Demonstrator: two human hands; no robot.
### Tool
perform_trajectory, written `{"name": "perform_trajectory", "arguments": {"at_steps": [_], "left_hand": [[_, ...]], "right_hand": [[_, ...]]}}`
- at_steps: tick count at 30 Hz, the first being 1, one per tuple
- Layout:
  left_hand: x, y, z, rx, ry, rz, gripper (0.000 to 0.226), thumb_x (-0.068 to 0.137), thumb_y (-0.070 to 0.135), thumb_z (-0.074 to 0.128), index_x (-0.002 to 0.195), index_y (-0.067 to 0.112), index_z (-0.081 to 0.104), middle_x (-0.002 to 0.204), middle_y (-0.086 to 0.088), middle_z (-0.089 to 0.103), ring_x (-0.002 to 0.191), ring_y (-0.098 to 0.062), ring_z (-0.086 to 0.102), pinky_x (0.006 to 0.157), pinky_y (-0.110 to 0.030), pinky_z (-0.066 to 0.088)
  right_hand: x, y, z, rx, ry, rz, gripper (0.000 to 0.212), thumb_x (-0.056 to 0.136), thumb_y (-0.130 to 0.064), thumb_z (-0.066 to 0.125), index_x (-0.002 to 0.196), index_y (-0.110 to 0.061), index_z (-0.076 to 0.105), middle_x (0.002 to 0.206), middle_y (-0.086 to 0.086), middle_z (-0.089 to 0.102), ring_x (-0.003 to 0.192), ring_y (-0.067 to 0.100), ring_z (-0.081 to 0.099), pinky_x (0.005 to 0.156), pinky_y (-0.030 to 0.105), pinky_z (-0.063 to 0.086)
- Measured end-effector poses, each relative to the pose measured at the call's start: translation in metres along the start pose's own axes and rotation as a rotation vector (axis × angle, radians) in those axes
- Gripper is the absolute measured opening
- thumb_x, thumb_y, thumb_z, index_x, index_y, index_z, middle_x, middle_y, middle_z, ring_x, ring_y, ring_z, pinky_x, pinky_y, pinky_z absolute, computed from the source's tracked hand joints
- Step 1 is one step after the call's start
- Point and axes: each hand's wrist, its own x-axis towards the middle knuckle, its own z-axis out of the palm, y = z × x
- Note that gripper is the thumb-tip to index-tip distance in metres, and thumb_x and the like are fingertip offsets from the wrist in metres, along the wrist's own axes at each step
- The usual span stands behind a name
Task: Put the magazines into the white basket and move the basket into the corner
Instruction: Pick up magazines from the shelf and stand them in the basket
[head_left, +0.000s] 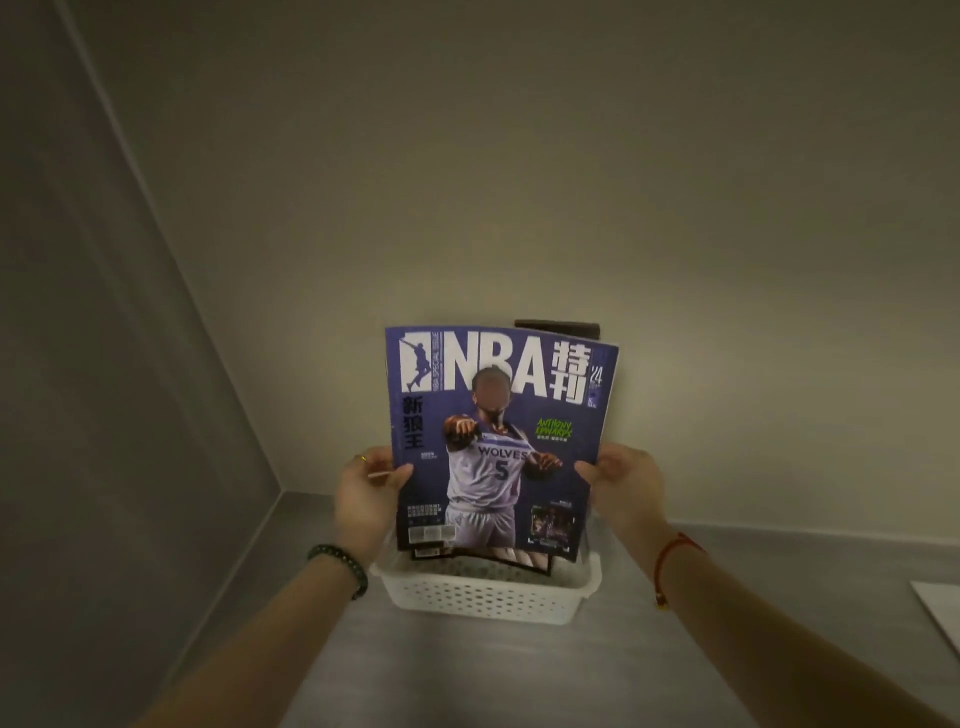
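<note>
Grey surface (467, 675), white basket (483, 597), left hand (363, 499), right hand (628, 488) pinching magazines (498, 441)

Support: smooth grey matte surface (467, 670), running back to a corner (283, 493) at far left. Directly on it: white perforated rectangular plastic basket (483, 597), upright, near the back edge, right of the corner. Flat white sheet-like item (940, 608) at the right, cut off by the frame, well apart from the basket.

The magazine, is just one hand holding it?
No, the left hand and the right hand each hold a side edge of the magazine.
</note>
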Motion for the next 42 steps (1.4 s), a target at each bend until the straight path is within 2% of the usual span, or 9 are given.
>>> {"name": "perform_trajectory", "arguments": {"at_steps": [3,9,19,25,29,32,36,40,42], "left_hand": [[0.007,-0.012,0.001,0.067,0.072,0.026,0.027,0.078,-0.006,0.060,0.078,0.017,0.046,0.081,-0.007,0.052,0.071,-0.018,0.052,0.062,-0.015,0.048],[0.014,-0.014,0.016,0.138,-0.185,0.025,0.049,0.089,-0.002,0.046,0.134,0.008,0.031,0.123,-0.011,0.051,0.111,-0.028,0.050,0.099,-0.042,0.041],[0.015,-0.016,0.027,0.057,-0.165,-0.062,0.043,0.096,0.016,0.035,0.137,0.013,0.024,0.137,-0.016,0.045,0.120,-0.034,0.046,0.097,-0.041,0.038],[-0.045,0.003,0.043,-0.027,0.134,0.268,0.046,0.095,0.020,0.038,0.137,0.009,0.025,0.141,-0.016,0.036,0.121,-0.016,0.040,0.106,-0.033,0.035],[-0.115,0.000,0.082,-0.099,-0.162,0.365,0.021,0.095,0.016,0.037,0.111,0.020,0.050,0.117,0.001,0.054,0.105,0.004,0.053,0.094,-0.009,0.040],[-0.173,-0.012,0.123,-0.125,-0.435,0.233,0.025,0.095,0.019,0.035,0.093,0.034,0.055,0.101,0.009,0.060,0.091,0.001,0.059,0.081,-0.015,0.047],[-0.243,-0.031,0.190,-0.051,-0.686,0.055,0.026,0.096,0.023,0.031,0.095,0.033,0.055,0.100,0.006,0.059,0.092,-0.013,0.057,0.079,-0.026,0.045],[-0.311,-0.046,0.265,0.036,-0.853,-0.175,0.026,0.096,0.027,0.030,0.109,0.022,0.053,0.105,0.001,0.056,0.092,-0.018,0.053,0.071,-0.026,0.043],[-0.341,-0.049,0.303,0.066,-0.898,-0.250,0.028,0.096,0.026,0.031,0.115,0.019,0.051,0.109,-0.003,0.054,0.094,-0.020,0.050,0.069,-0.027,0.041]], "right_hand": [[0.001,0.015,0.015,-0.061,-0.022,0.027,0.009,0.081,-0.004,0.061,0.083,-0.001,0.068,0.087,0.015,0.071,0.071,0.024,0.060,0.060,0.023,0.048],[0.004,0.018,0.026,0.082,0.079,0.070,0.037,0.078,-0.009,0.066,0.110,-0.015,0.048,0.113,0.007,0.058,0.094,0.019,0.054,0.073,0.025,0.049],[0.003,0.020,0.029,0.279,-0.244,0.127,0.061,0.074,0.005,0.064,0.120,-0.026,0.037,0.110,-0.005,0.053,0.104,0.015,0.055,0.074,0.024,0.047],[-0.030,0.040,-0.043,0.500,-0.248,0.245,0.077,0.075,0.010,0.062,0.138,-0.018,0.027,0.149,0.011,0.027,0.133,0.030,0.033,0.100,0.040,0.039],[-0.086,0.086,-0.120,0.481,-0.173,0.236,0.067,0.075,0.010,0.062,0.129,-0.022,0.037,0.141,0.013,0.037,0.118,0.022,0.046,0.092,0.037,0.043],[-0.127,0.134,-0.185,0.421,-0.087,0.287,0.069,0.074,0.013,0.061,0.130,-0.018,0.035,0.142,0.017,0.036,0.120,0.025,0.044,0.092,0.039,0.043],[-0.173,0.187,-0.278,0.353,0.035,0.365,0.089,0.058,0.006,0.078,0.133,-0.008,0.032,0.138,0.017,0.038,0.120,0.028,0.041,0.086,0.036,0.044],[-0.209,0.233,-0.364,0.085,0.126,0.396,0.072,0.075,0.002,0.067,0.136,-0.008,0.030,0.138,0.014,0.042,0.116,0.027,0.050,0.066,0.012,0.049],[-0.219,0.253,-0.401,0.004,0.173,0.398,0.071,0.076,-0.002,0.068,0.136,-0.009,0.030,0.134,0.008,0.046,0.125,0.028,0.046,0.074,0.011,0.048]]}}
